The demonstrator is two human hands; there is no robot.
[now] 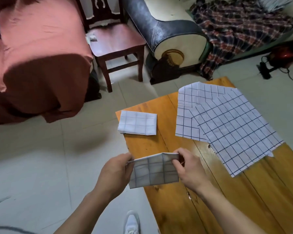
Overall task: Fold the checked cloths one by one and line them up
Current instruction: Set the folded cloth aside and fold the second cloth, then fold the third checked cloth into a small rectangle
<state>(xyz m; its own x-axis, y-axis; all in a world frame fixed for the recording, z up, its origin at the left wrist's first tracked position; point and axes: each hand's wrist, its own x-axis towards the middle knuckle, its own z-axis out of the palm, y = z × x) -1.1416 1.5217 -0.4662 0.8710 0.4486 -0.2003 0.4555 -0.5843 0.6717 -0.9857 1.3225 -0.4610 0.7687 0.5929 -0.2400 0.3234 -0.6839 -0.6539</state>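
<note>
Both grips pinch a folded checked cloth [155, 169]; left hand [116, 173], right hand [188, 168], fingertips hidden.

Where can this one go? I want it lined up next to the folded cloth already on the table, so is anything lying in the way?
Nothing visible. The held cloth, pinched by the left hand and right hand, hangs over the table's near-left edge. The wood between it and the folded cloth is bare; the unfolded cloths lie off to the right.
</note>
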